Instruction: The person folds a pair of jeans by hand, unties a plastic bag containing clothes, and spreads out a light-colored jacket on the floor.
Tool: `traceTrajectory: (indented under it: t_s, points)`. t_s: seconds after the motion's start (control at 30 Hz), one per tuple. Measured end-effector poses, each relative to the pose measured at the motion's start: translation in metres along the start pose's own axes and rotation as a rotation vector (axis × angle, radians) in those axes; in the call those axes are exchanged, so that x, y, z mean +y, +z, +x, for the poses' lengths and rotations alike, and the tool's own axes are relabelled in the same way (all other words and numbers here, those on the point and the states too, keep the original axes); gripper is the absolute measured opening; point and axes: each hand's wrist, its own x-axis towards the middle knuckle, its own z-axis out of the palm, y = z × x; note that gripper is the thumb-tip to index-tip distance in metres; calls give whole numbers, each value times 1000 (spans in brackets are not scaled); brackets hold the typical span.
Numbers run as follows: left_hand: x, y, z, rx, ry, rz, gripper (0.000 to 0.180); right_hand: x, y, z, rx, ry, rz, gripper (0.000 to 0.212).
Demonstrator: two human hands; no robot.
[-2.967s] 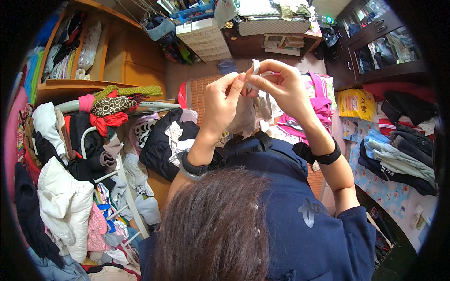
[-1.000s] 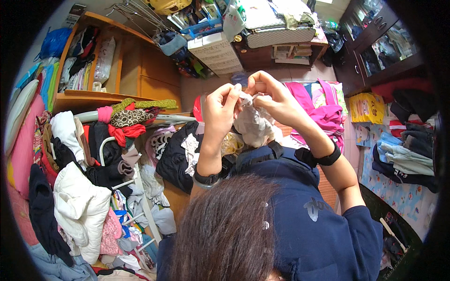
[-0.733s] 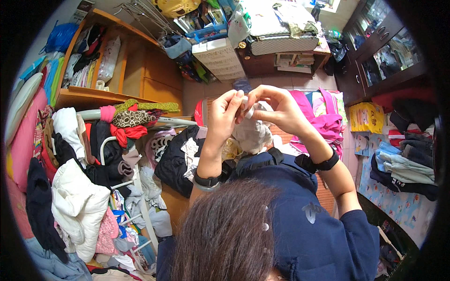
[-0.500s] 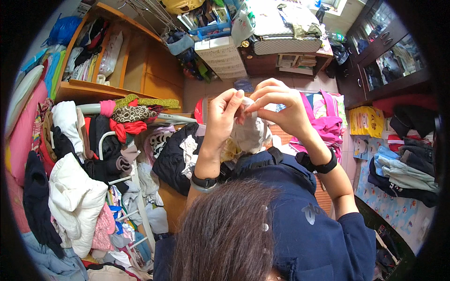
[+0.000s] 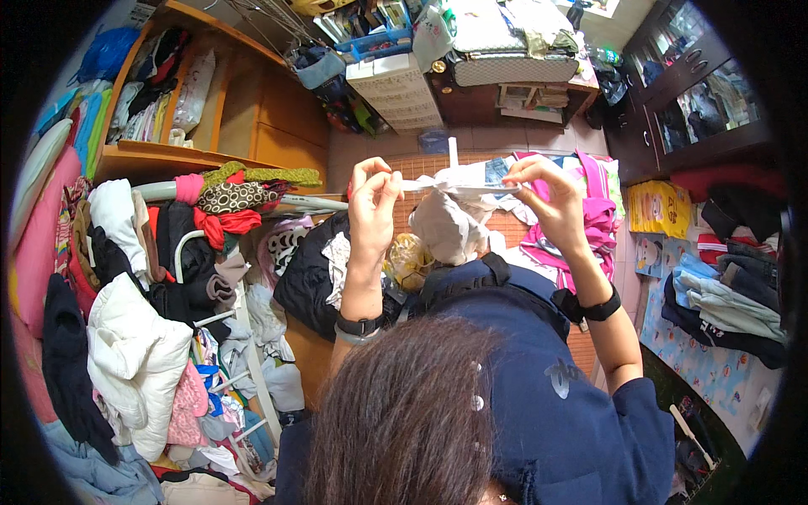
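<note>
In front of my lap sits a whitish bundle [image 5: 446, 225], cloth or a bag; I cannot tell which. A knot-like gather [image 5: 454, 178] tops it, and a narrow white end sticks up there. My left hand [image 5: 375, 202] pinches a thin white strip [image 5: 414, 184] that leads to this gather. On the other side, my right hand [image 5: 551, 195] pinches another white strip [image 5: 498, 188] between thumb and fingers. The strips are stretched roughly level between both hands. A yellowish see-through bag [image 5: 409, 263] lies just left of the bundle.
Bright pink clothes [image 5: 581, 219] lie to the right of the bundle, a black garment [image 5: 313, 269] to its left. Piled clothes and a white puffy jacket [image 5: 135, 345] cover the left side. Folded clothes [image 5: 728, 295] and a yellow package [image 5: 659, 210] are at far right.
My hands were close together over the top of the bundle. They have moved apart sideways, drawing white strips out between them, and the knot-like gather now shows.
</note>
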Motion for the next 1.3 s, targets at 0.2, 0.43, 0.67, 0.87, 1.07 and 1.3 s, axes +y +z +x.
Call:
traceTrajectory:
  t_s: [0.2, 0.43, 0.67, 0.87, 1.07, 1.3]
  points:
    - [40, 6, 6, -43, -71, -135, 29, -11, -9, 9, -91, 10, 229, 7]
    - [74, 29, 18, -263, -110, -202, 30, -8, -12, 10, -51, 369, 539, 22]
    - [98, 43, 30, -172, 26, -355, 26, 4, 19, 2, -415, 357, 265, 51]
    - [127, 38, 31, -191, 41, -379, 24, 12, 11, 19, -402, 332, -2, 61]
    - [95, -10, 26, -516, -145, -87, 30, -23, -27, 40, -317, 237, 135, 23]
    - [66, 28, 50, -498, 71, 221, 36, -77, -46, 60, -596, 56, 194, 34]
